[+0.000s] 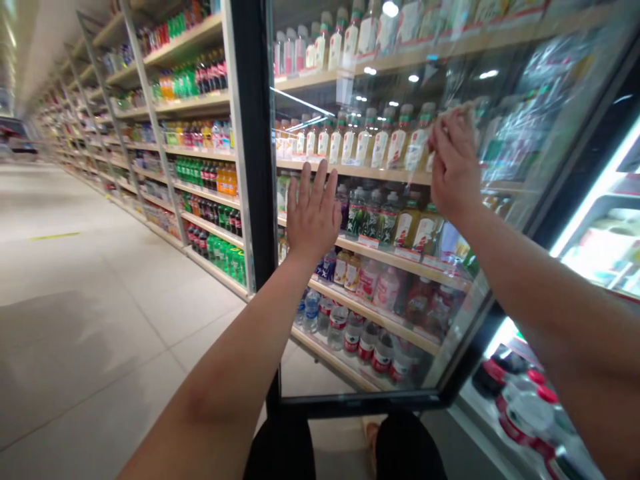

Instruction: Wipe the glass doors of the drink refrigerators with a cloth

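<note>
A glass door (pixel 360 393) in a black frame stands swung open in front of me. My left hand (pixel 314 212) lies flat against the glass near its left side, fingers stretched out and holding nothing. Higher up and to the right, my right hand (pixel 456 163) presses a crumpled pale cloth (pixel 467 110) to the pane. Most of the cloth is hidden under the fingers. Through the glass I see shelves of bottles (pixel 367 140), and ceiling lights reflect in it.
Long shelves of drinks (pixel 200 167) run away to the left beside a tiled floor (pixel 100 333). At the right is the lit cooler interior (pixel 605 233), with red-capped bottles (pixel 530 413) low down. My legs (pixel 407 447) are just below the door's bottom edge.
</note>
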Available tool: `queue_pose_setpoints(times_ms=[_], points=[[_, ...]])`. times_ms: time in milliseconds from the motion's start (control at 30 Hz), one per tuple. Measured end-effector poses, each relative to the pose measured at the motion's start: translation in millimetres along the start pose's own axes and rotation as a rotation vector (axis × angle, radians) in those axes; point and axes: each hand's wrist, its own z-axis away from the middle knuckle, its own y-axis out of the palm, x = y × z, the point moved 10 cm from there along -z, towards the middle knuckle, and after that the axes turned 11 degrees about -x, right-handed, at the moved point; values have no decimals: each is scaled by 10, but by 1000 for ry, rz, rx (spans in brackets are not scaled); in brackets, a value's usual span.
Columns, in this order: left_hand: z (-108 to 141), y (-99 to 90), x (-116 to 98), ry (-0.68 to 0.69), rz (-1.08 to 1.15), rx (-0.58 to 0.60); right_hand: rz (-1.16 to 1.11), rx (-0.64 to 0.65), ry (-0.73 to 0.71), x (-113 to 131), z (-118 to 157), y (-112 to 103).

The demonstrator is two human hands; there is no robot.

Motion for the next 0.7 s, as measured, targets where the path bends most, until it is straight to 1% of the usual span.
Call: queue_pose_setpoints(times_ms=[67, 133, 300, 367, 467, 600, 700], points=[[4, 3, 1, -1, 8, 5, 12, -63, 10, -32, -126, -6], [8, 12, 3, -9, 25, 17, 24, -106, 14, 53, -99, 41], [11, 23, 11, -27, 36, 38, -9, -63, 9, 604, 356, 299], [12, 13, 13, -26, 28, 32, -64, -53, 5, 759, 419, 357], [18, 2, 6, -18, 26, 26, -119, -73, 8, 832, 363, 384], [24, -7, -1, -11, 12, 20, -73, -135, -11, 868, 308, 386], [26, 9, 4, -20, 13, 34, -76, -92, -42, 906, 225, 469]])
